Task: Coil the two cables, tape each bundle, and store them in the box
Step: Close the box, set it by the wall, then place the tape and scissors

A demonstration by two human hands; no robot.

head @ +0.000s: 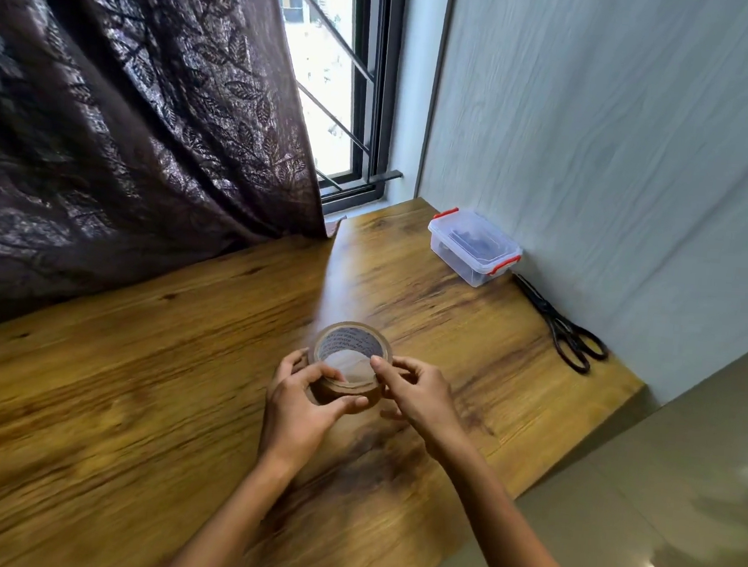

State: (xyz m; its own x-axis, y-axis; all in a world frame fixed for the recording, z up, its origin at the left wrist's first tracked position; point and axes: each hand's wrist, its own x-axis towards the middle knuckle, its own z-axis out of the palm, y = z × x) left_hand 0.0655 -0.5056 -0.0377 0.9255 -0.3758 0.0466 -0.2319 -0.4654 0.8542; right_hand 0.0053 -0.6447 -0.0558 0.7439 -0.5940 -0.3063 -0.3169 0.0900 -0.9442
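Head view has both forearms reaching in low over the wooden table [130, 398], the left hand [297, 405] curled round the near side of the brown tape roll [345, 341], thumb across its outer wall, the right hand [417, 398] pinching at its right rim. The roll's hole faces up and slightly toward the camera, axis near upright. Farther right by the wall, black scissors [559, 327] point their blades at the clear, red-latched box [473, 246], which holds something dark
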